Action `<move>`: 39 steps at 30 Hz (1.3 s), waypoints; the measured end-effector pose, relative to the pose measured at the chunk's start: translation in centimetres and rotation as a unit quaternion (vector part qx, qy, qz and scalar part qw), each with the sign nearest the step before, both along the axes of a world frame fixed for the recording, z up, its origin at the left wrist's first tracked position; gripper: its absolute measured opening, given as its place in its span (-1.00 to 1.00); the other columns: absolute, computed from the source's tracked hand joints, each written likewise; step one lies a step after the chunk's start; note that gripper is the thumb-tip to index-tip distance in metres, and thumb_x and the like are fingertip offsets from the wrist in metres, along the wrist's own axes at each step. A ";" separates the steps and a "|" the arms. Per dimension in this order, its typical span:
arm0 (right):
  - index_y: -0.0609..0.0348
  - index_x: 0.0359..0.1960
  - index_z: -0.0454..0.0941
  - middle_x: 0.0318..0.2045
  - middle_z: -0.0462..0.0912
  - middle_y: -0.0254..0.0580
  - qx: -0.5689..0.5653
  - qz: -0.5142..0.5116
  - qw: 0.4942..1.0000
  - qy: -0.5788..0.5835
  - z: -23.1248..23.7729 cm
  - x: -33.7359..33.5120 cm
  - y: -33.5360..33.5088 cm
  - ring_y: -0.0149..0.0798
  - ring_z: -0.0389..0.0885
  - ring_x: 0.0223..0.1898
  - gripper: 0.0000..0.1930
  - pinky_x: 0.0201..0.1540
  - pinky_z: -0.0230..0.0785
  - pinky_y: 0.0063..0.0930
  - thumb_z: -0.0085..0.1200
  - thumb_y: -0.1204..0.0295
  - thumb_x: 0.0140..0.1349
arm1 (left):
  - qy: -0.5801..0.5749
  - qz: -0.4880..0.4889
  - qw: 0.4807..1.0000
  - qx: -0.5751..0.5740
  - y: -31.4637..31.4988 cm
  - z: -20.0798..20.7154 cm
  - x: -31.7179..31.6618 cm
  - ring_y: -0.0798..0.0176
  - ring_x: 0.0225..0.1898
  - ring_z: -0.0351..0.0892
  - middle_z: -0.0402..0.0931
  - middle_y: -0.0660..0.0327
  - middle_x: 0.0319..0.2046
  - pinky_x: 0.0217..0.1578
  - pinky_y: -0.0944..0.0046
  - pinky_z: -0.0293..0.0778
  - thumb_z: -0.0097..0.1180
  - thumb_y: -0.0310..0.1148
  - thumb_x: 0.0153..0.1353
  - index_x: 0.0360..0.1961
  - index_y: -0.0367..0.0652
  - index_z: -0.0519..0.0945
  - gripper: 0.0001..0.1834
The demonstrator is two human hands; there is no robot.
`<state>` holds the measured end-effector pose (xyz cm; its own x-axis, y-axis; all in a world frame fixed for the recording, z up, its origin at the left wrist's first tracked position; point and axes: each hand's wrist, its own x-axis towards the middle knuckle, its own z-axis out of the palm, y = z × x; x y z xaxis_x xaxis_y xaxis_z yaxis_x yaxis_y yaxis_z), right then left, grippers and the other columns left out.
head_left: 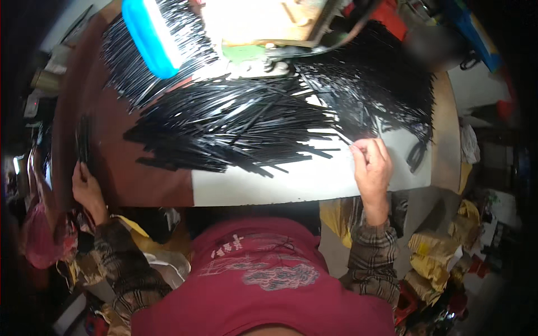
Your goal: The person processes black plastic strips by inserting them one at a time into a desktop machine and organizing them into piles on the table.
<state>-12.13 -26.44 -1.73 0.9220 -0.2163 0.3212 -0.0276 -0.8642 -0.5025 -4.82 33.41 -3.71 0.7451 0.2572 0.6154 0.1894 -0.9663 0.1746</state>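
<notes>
At the table's left edge my left hand [88,187] is closed around the lower end of a small bundle of thin black strips [83,137], which points away from me. Over the white part of the tabletop, my right hand [374,165] pinches the end of a thin, shiny strip [343,136]; its far end reaches the loose strips. Between my hands lies a wide pile of black strips [230,123], mostly lying sideways. Whether they are solid or hollow is too small to tell.
More black strips lie in a pile [120,53] at the far left and a dense dark heap [386,73] at the right. A blue-framed lamp [148,42] and a brightly lit machine [263,50] stand at the back. Yellow-brown bags [434,255] crowd the floor at right.
</notes>
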 end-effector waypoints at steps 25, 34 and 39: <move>0.28 -0.20 0.54 -0.43 0.65 -0.08 0.293 0.211 0.930 0.064 4.2 2.9 12.8 -0.25 0.66 -0.43 -0.86 -0.38 0.47 -0.45 0.10 0.53 0.22 | 0.298 -0.404 0.729 -0.465 -29.8 5.7 -1.1 0.49 -0.44 0.46 0.53 0.28 -0.48 -0.41 0.45 0.40 0.13 -0.40 0.23 -0.35 -0.29 0.58 -0.86; 0.26 -0.25 0.55 -0.47 0.65 -0.13 0.355 0.194 0.909 0.105 3.0 3.9 12.7 -0.39 0.65 -0.46 -0.88 -0.43 0.46 -0.54 0.13 0.55 0.18 | 0.261 -0.449 0.723 -0.456 -29.3 5.8 -0.1 0.46 -0.46 0.49 0.52 0.22 -0.50 -0.42 0.39 0.42 0.13 -0.34 0.22 -0.36 -0.28 0.59 -0.81; 0.32 -0.22 0.51 -0.39 0.58 -0.32 0.381 0.186 0.893 0.151 3.7 4.2 12.7 -0.57 0.54 -0.39 -0.89 -0.33 0.45 -0.70 0.09 0.62 0.21 | 0.287 -0.411 0.685 -0.529 -29.2 5.6 -0.1 0.45 -0.45 0.51 0.55 0.22 -0.48 -0.40 0.40 0.44 0.12 -0.40 0.21 -0.36 -0.29 0.61 -0.85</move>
